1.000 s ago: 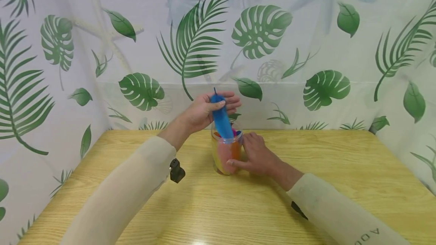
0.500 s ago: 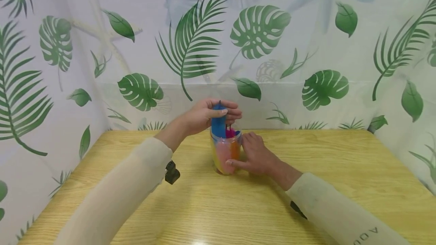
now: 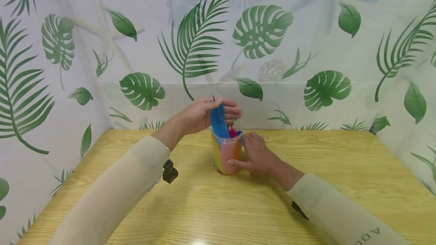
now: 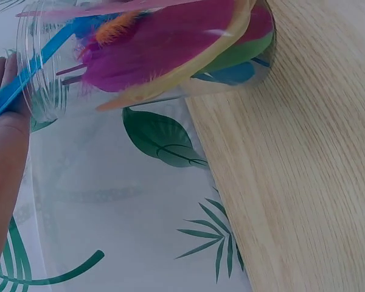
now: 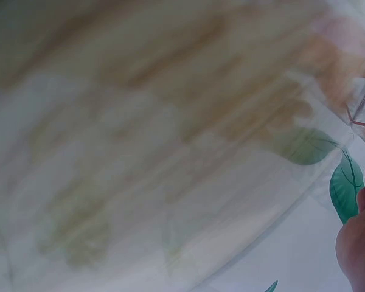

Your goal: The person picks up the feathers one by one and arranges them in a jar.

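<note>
A blue feather [image 3: 219,122] leans slightly left, its lower end inside the mouth of a clear jar [image 3: 217,158]. My left hand [image 3: 201,116] pinches the feather near its top between thumb and fingers, the other fingers extended behind it. Pink, orange, yellow, green and magenta feathers [image 4: 164,45] fill the jar in the left wrist view. My right hand [image 3: 257,158] holds the jar from its right side, thumb across the front, fingers partly hidden behind. In the right wrist view, only part of the right hand [image 5: 358,249] shows at the edge; much of that view is blurred.
The jar stands on a wood-grain table [image 3: 204,207], toward its back edge. Behind and at both sides hangs a white cloth [image 3: 204,59] printed with green leaves and pale sea shapes. Small dark devices [image 3: 169,171] sit at the cuffs.
My left hand has lowered the blue feather into the jar's mouth. The feather came upright, then tilted left with its top rising slightly. The right hand and jar have stayed in place.
</note>
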### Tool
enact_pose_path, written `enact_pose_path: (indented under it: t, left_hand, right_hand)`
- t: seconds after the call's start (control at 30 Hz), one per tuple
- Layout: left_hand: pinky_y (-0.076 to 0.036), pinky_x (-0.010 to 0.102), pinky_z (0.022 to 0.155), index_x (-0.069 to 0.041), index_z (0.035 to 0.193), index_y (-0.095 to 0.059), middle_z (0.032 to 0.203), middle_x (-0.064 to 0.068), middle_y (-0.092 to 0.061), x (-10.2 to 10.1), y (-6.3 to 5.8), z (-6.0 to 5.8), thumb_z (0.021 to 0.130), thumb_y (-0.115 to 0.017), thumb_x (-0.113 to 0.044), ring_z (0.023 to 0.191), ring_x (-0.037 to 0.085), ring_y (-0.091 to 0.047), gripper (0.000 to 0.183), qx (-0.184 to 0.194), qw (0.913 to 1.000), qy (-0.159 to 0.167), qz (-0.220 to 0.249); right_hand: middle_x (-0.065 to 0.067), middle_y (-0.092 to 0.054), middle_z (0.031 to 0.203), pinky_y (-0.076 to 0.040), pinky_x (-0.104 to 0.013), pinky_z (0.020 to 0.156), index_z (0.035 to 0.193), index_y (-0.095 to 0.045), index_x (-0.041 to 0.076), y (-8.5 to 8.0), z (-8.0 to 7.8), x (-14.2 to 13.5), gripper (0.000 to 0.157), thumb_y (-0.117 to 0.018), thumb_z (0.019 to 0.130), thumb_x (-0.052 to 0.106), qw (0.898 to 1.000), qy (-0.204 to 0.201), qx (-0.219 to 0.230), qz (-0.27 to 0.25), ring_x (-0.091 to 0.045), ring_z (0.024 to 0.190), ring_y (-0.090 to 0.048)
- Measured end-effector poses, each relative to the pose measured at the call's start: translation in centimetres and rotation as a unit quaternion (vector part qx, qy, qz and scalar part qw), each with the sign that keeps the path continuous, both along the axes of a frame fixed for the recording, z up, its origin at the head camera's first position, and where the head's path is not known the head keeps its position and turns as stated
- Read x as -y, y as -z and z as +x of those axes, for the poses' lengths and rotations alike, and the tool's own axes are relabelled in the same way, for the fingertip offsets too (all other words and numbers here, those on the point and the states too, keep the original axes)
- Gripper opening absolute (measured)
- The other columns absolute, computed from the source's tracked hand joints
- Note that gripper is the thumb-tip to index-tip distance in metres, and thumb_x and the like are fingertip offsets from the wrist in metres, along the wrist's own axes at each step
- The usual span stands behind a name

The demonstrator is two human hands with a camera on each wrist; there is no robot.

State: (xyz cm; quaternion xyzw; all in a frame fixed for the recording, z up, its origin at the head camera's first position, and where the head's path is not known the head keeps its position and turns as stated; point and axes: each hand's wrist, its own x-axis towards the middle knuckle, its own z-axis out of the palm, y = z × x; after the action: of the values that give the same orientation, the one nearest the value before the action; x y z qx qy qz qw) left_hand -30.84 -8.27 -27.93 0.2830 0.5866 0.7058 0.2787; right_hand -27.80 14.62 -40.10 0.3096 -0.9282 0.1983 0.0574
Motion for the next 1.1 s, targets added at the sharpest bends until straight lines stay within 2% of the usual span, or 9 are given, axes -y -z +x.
enact_pose_path:
  t: [0.13,0.23,0.37,0.5,0.7,0.87,1.0,1.1]
  left_hand:
    - [-0.032,0.054,0.116,0.013,0.147,-0.033,0.148,0.03,-0.045,-0.2,-0.1,0.3,0.111,-0.025,-0.024,0.138,0.041,-0.045,0.052,0.008,0.9985,0.052,-0.014]
    - [-0.034,0.054,0.115,0.013,0.148,-0.03,0.149,0.03,-0.043,-0.5,-0.2,0.6,0.111,-0.023,-0.025,0.139,0.042,-0.045,0.054,0.015,0.9952,0.09,-0.036]
    - [-0.036,0.053,0.114,0.01,0.15,-0.028,0.151,0.03,-0.04,-0.9,-0.5,0.8,0.11,-0.024,-0.024,0.139,0.041,-0.044,0.053,0.019,0.992,0.112,-0.056]
    - [-0.035,0.054,0.115,0.007,0.15,-0.031,0.152,0.029,-0.039,-1.3,-0.6,1.0,0.11,-0.024,-0.025,0.14,0.041,-0.043,0.052,0.021,0.9932,0.099,-0.058]
    - [-0.034,0.056,0.114,0.001,0.151,-0.032,0.153,0.027,-0.04,-1.5,-0.5,1.1,0.11,-0.021,-0.038,0.141,0.04,-0.042,0.058,0.03,0.9965,0.063,-0.047]
    - [-0.035,0.055,0.114,0.0,0.152,-0.033,0.152,0.027,-0.04,-1.5,-0.4,1.1,0.108,-0.017,-0.047,0.14,0.04,-0.043,0.066,0.043,0.9969,0.056,-0.035]
    - [-0.035,0.054,0.114,0.001,0.151,-0.035,0.151,0.027,-0.042,-1.5,-0.5,1.2,0.11,-0.019,-0.042,0.14,0.04,-0.044,0.061,0.031,0.9979,0.047,-0.034]
    - [-0.032,0.053,0.116,0.004,0.149,-0.035,0.151,0.028,-0.042,-1.4,-0.5,1.3,0.111,-0.025,-0.028,0.141,0.04,-0.042,0.051,0.009,0.9988,0.032,-0.035]
  right_hand:
    - [-0.013,-0.053,0.141,-0.032,-0.054,0.105,0.146,-0.04,0.005,0.0,0.0,-0.1,0.085,-0.064,0.087,0.061,1.0,-0.009,-0.009,-0.006,-0.03,0.123,-0.043]
    - [-0.012,-0.051,0.144,-0.032,-0.055,0.105,0.148,-0.038,0.006,0.0,-0.1,-0.1,0.085,-0.065,0.087,0.059,1.0,-0.018,-0.02,-0.014,-0.031,0.125,-0.042]
    - [-0.009,-0.046,0.151,-0.03,-0.057,0.107,0.151,-0.035,0.01,0.2,-0.3,-0.2,0.085,-0.066,0.087,0.057,0.999,-0.024,-0.025,-0.023,-0.032,0.131,-0.039]
    - [-0.01,-0.048,0.149,-0.031,-0.057,0.106,0.149,-0.037,0.01,0.4,-0.3,-0.3,0.084,-0.066,0.087,0.057,0.999,-0.026,-0.033,-0.026,-0.032,0.13,-0.041]
    - [-0.011,-0.054,0.141,-0.034,-0.055,0.103,0.147,-0.04,0.008,0.4,-0.1,-0.3,0.083,-0.066,0.087,0.059,0.999,-0.024,-0.035,-0.023,-0.03,0.12,-0.044]
    - [-0.009,-0.054,0.141,-0.034,-0.055,0.102,0.148,-0.04,0.009,0.3,0.0,-0.3,0.085,-0.065,0.086,0.061,0.999,-0.02,-0.032,-0.025,-0.028,0.118,-0.044]
    - [-0.008,-0.055,0.14,-0.034,-0.054,0.103,0.148,-0.04,0.01,0.4,-0.1,-0.3,0.083,-0.066,0.086,0.06,0.999,-0.021,-0.032,-0.024,-0.027,0.12,-0.044]
    - [-0.008,-0.055,0.138,-0.033,-0.054,0.104,0.146,-0.041,0.01,0.4,-0.1,-0.1,0.082,-0.066,0.086,0.059,0.999,-0.021,-0.029,-0.022,-0.027,0.121,-0.043]
